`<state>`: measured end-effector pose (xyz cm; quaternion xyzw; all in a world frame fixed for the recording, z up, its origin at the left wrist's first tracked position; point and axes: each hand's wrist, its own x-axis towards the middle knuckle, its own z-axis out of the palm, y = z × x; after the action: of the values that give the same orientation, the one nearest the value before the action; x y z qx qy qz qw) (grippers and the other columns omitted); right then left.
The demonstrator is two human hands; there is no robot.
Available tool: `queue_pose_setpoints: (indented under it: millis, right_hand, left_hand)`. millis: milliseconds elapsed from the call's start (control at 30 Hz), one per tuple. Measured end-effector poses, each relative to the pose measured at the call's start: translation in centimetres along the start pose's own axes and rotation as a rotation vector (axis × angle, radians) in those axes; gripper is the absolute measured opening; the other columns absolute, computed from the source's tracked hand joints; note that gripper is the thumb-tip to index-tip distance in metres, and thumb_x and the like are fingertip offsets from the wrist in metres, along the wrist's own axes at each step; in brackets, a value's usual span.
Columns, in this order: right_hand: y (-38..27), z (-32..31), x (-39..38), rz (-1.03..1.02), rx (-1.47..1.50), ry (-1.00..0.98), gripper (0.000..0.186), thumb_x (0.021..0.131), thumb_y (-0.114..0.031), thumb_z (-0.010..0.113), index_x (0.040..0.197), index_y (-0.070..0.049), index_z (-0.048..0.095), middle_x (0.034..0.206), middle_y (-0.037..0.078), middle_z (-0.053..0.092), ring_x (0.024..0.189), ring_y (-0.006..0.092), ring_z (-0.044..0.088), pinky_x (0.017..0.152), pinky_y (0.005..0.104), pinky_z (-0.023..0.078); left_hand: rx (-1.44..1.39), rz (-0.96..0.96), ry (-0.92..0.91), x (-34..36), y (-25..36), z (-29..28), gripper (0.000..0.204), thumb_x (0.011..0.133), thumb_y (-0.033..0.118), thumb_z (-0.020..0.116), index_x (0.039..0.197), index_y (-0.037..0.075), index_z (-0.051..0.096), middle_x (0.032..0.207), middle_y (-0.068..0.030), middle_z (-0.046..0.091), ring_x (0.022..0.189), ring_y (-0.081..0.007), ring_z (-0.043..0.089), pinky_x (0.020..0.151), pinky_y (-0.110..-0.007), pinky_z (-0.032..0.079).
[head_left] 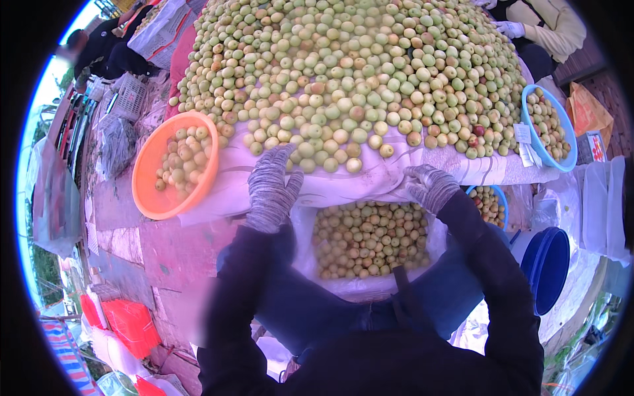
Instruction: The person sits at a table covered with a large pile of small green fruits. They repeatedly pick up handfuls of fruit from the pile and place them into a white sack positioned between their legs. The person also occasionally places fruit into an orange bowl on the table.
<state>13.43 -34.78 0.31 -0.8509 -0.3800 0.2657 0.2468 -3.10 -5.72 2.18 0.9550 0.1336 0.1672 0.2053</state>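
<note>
A big heap of small round green-yellow fruits (317,86), some tinged red, covers a pale patterned cloth (389,162). My left hand (272,188), in a grey knitted glove, lies at the heap's near edge with fingers stretched forward and thumb apart; it holds nothing. At the cloth's front edge, to the right, my gloved right hand (430,187) has its fingers bent and pressed together on the cloth, which is creased there. Between my knees, below both hands, a container lined with white plastic (305,254) holds many more of these fruits.
An orange basin (146,188) of fruits stands left of my left hand. To the right are a blue basin (566,132) of fruits, a smaller blue-rimmed one (504,198) and a dark blue bucket (547,270). Another person's gloved hand (510,30) is at the far right.
</note>
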Motion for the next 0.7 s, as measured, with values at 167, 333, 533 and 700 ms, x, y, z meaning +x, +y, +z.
queue_pose_setpoints:
  millis: [167,333,533,700]
  right_hand:
    - [-1.1,1.2,5.5,-0.003,-0.091,0.492,0.049,0.078,-0.029,0.061,0.121,-0.009,0.049,0.118,0.017,0.052,0.110,0.0317,0.049,0.095,0.0415,0.037]
    - [-2.9,1.9,9.0,-0.164,-0.256,0.487,0.062,0.075,-0.031,0.062,0.130,-0.014,0.040,0.134,0.015,0.038,0.124,0.0316,0.035,0.102,0.0480,0.026]
    - [-4.5,2.6,11.4,-0.199,-0.429,0.278,0.073,0.073,-0.041,0.061,0.136,-0.016,0.032,0.138,0.014,0.031,0.130,0.0345,0.023,0.106,0.0523,0.015]
    - [-4.0,3.3,10.7,-0.234,-0.490,0.288,0.070,0.073,-0.043,0.061,0.132,-0.015,0.038,0.131,0.012,0.040,0.127,0.0308,0.031,0.106,0.0526,0.012]
  left_hand:
    - [0.199,0.126,-0.065,5.0,-0.2,5.6,0.064,0.073,0.021,0.064,0.130,0.005,0.038,0.126,-0.0172,0.044,0.121,-0.0347,0.037,0.103,-0.046,0.025]
    - [0.166,-0.006,-0.256,2.9,1.3,6.2,0.060,0.074,0.025,0.063,0.129,0.014,0.042,0.132,-0.0154,0.038,0.124,-0.0407,0.030,0.103,-0.055,0.020]
    - [0.292,0.035,-0.407,0.3,3.6,4.9,0.068,0.072,0.038,0.066,0.133,0.026,0.039,0.142,-0.0132,0.021,0.130,-0.0443,0.015,0.103,-0.059,0.013]
    - [0.260,-0.134,-0.423,0.9,3.5,4.2,0.073,0.070,0.043,0.066,0.134,0.026,0.036,0.140,-0.0146,0.025,0.129,-0.0438,0.018,0.104,-0.059,0.010]
